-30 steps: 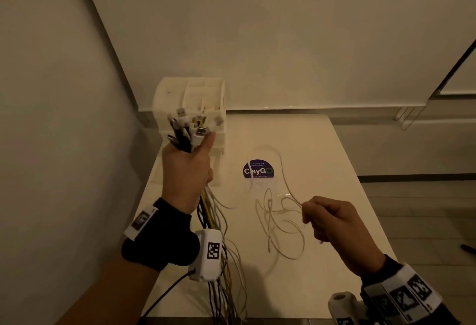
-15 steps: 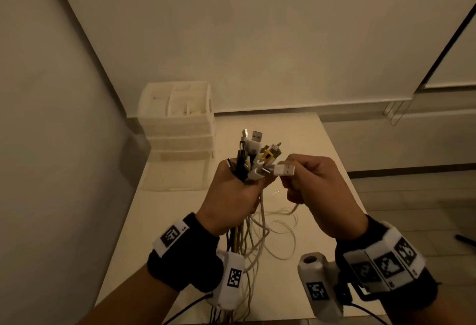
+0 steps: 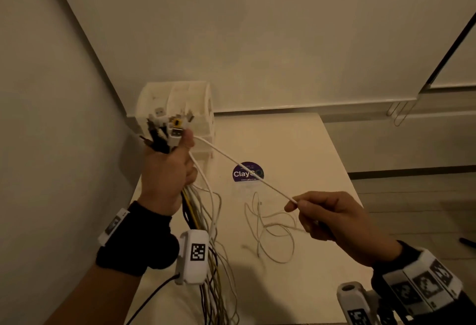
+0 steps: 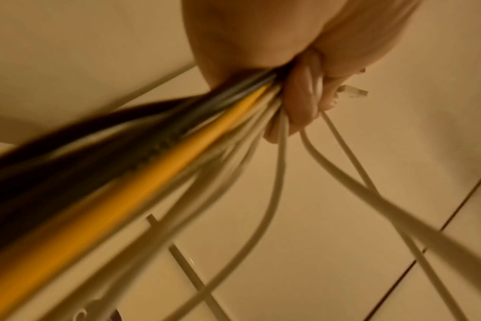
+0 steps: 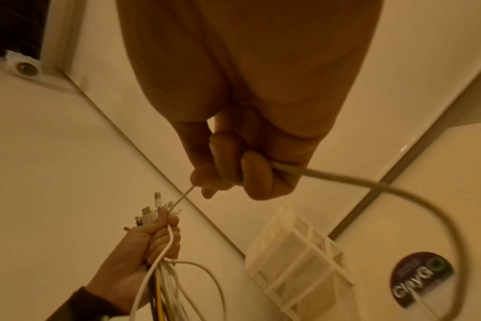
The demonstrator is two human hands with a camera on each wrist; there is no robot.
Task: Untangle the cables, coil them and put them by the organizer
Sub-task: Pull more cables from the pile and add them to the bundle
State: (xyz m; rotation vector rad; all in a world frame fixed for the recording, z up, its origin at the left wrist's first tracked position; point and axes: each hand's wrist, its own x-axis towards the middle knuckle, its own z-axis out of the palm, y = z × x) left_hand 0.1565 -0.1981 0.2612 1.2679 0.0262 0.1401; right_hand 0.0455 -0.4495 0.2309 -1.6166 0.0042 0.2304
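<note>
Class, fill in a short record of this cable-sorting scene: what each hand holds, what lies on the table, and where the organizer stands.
left hand: grips cable bundle, plugs upward
right hand: pinches white cable, stretched taut from the bundle
table: loose white cable loops, round purple sticker
organizer: white, far left corner, against the wall

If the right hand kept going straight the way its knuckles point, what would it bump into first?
Probably the left hand and its cable bundle. The right hand points along the taut white cable towards them. Depth is unclear, so it might pass beside them and reach the organizer.
</note>
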